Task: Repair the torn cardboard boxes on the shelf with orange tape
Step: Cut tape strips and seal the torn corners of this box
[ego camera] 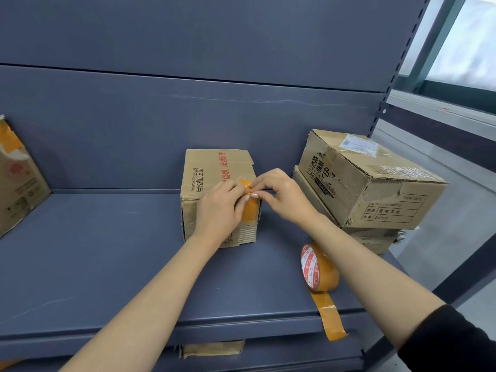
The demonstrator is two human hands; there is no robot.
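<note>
left hand (218,208) pinching, right hand (281,194) pinching

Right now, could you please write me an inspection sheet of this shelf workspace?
Surface: blue-grey metal shelf, scuffed back panel.
Job's things: small cardboard box in the middle, an orange tape strip over its front right corner; tape roll on edge to the right, its loose tail hanging over the shelf lip.
Clutter: two stacked torn boxes at right; a taped box at far left.
Hands: left hand and right hand both pinch the strip at the box's top edge.
Cables: nothing seen.
Surroundings: window upper right; another box on the shelf below.
</note>
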